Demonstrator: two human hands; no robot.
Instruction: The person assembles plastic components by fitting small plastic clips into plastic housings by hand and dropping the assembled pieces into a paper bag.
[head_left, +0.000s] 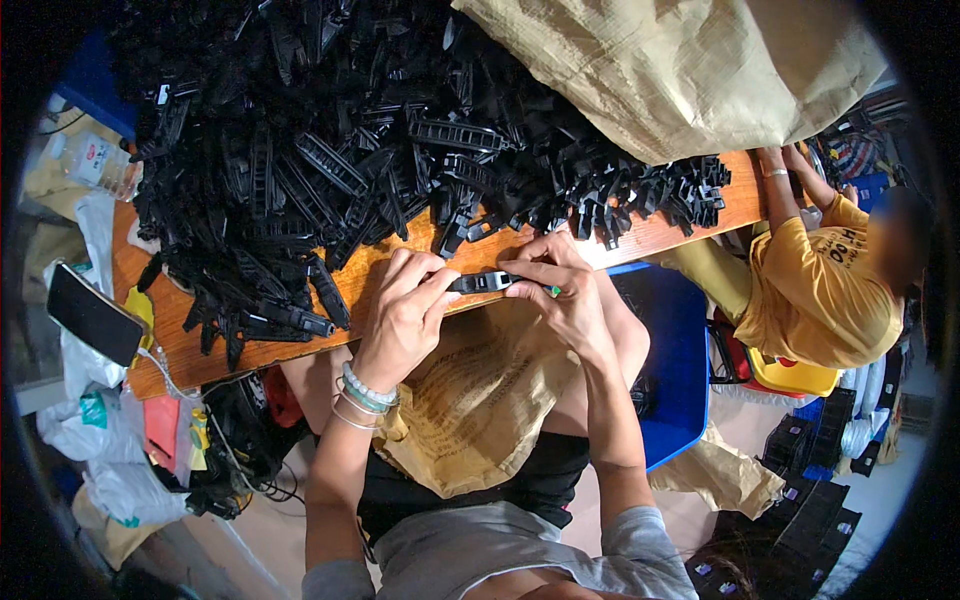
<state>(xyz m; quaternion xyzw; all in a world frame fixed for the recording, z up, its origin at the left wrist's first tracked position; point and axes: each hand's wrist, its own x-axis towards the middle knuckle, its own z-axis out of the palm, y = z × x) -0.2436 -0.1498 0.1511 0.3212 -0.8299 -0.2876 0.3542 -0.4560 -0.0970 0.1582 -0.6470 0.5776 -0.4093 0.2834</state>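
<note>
Just above the table's near edge, a small black plastic part point(482, 283) with a pale grey section lies level between my hands. My left hand point(408, 300) pinches its left end, thumb and fingers closed. My right hand point(565, 290) grips its right end with thumb and forefinger. A bit of something green point(552, 291) shows among my right fingers; its kind is hidden. Beyond my hands, a large heap of black plastic parts point(300, 170), many long and ribbed, covers the wooden table point(400, 240).
A brown paper sheet point(470, 420) lies over my lap. To the right stand a blue bin point(680, 370) and a person in yellow point(825, 290) at the table. A large tan sack point(680, 70) covers the far right. At left are a phone point(95, 315) and a cable point(175, 385).
</note>
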